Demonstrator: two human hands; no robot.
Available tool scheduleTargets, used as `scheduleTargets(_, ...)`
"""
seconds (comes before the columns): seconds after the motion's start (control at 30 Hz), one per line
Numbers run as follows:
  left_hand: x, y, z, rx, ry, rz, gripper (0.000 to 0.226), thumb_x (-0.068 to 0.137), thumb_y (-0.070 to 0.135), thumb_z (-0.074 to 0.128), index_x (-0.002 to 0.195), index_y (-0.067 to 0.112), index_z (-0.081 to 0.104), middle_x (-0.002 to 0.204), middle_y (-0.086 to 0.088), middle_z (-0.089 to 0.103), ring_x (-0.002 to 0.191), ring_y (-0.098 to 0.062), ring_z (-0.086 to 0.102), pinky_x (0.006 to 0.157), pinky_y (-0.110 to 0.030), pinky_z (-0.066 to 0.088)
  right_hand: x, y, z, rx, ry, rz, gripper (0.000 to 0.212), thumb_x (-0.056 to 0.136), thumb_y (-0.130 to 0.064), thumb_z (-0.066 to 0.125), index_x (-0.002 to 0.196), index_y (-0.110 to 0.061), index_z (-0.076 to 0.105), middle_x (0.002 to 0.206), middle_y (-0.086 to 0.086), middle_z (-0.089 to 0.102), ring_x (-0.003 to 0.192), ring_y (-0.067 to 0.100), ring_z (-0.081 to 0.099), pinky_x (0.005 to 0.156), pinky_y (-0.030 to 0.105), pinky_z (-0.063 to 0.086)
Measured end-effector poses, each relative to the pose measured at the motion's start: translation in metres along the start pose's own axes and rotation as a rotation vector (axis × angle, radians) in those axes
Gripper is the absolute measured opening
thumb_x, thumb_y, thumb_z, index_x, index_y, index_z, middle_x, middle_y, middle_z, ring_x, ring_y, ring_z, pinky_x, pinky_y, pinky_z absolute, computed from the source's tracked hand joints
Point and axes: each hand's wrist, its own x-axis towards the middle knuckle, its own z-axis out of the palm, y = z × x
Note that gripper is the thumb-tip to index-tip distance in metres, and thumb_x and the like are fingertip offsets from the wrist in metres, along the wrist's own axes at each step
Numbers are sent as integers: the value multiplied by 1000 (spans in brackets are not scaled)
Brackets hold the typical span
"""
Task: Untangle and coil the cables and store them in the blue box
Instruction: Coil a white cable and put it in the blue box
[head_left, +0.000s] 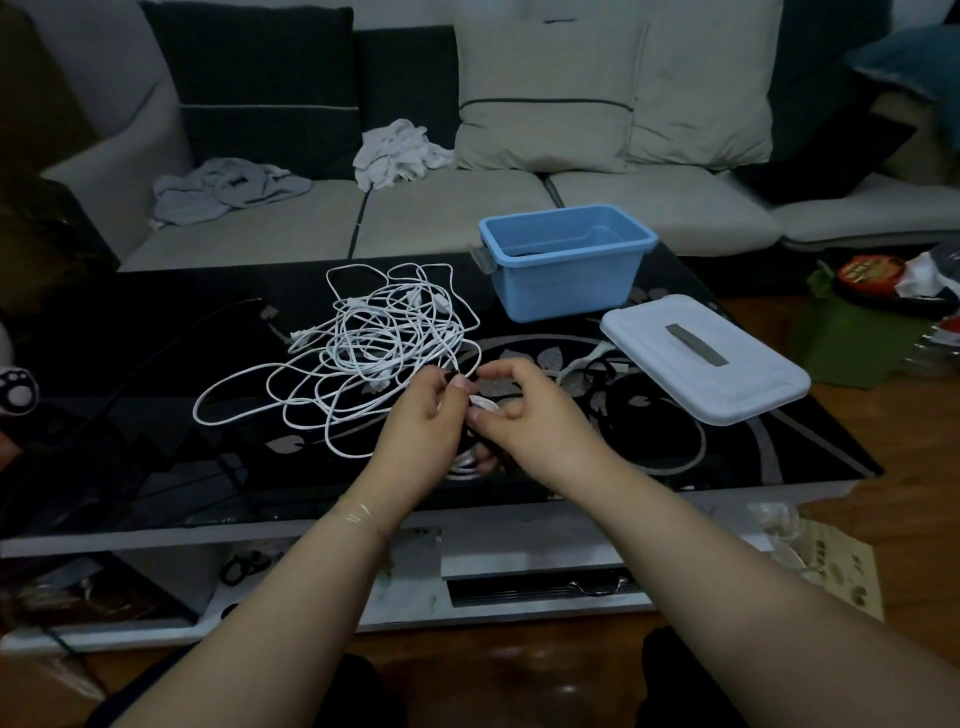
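Pinching white cable (480, 402) btwn both hands: left hand (426, 421) & right hand (524, 415), fingers curled on it, over table (156, 467) front-centre. Tangle (363, 353) lies just left of hands. Box (566, 260) open, far right; lid (701, 358) beside it on table.

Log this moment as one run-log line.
left hand: holds white cable coil | right hand: pinches same coil | white cable tangle: on table | blue box: open | lid: beside box
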Motion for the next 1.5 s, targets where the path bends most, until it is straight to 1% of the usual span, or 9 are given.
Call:
scheduleTargets(0.1,-2,8,-8,-9,-197,19,20,100,17,43,85,14,56,52,10,45,43,-3,34,44,-21,28,0,-3,-20,-408,0,-62,33,78,-40,74,107,-31,62,64,-8,55,56,5,53,60,27,42)
scheduleTargets(0.23,-8,13,-15,-110,-425,-18,20,102,13,39,88,9,53,54,7,46,40,-2,32,39,-15,27,-1,-3,-32,-179,-299,-88,45,80,-19,75,122,-15,60,107,-4,61,99,5,58,90,17,44)
scheduleTargets(0.33,-10,10,-15,2,-451,30,17,100,19,46,87,11,53,60,5,48,46,-1,38,46,-18,32,-3,0,-28,-29,-395,-20,21,85,-4,68,103,0,58,81,4,59,76,12,54,72,26,45)
scheduleTargets(0.43,-11,4,-13,203,-377,144,7,99,21,48,93,18,50,70,11,62,61,1,53,60,-22,42,-4,-1,-26,-160,-352,-12,13,85,-10,68,81,-15,57,61,-6,50,55,7,42,51,24,34)
scheduleTargets(0.63,-15,9,-9,579,-171,322,22,99,30,45,112,13,43,96,-7,66,91,-31,60,70,-39,40,-5,-4,-18,-341,-155,-119,28,81,-13,65,62,-22,46,55,-9,46,49,5,39,52,25,33)
scheduleTargets(0.83,-14,5,-7,727,-84,498,17,98,28,46,97,12,42,77,-12,61,77,-37,57,59,-36,25,-7,-2,-10,-426,-26,-115,30,77,-19,64,58,-19,42,54,-5,46,51,10,38,52,29,30)
scheduleTargets(1.1,-15,7,-13,877,-54,702,27,93,36,37,80,13,44,63,-2,53,58,-28,52,59,-29,12,-5,0,-17,227,-248,75,29,81,12,57,66,-13,63,61,-2,60,56,7,52,56,17,39)
scheduleTargets(1.23,-17,8,-18,826,-34,674,30,93,36,35,82,11,47,69,-4,55,65,-30,53,60,-34,25,-2,-3,-33,649,-404,246,26,86,-7,53,71,-13,73,75,3,67,70,11,61,70,22,45)
scheduleTargets(1.5,-27,7,-4,901,-96,762,29,93,35,39,87,14,57,73,0,57,68,-22,51,64,-30,31,-2,6,-22,679,-275,404,24,93,1,43,86,-12,62,46,-3,57,42,5,54,50,19,43)
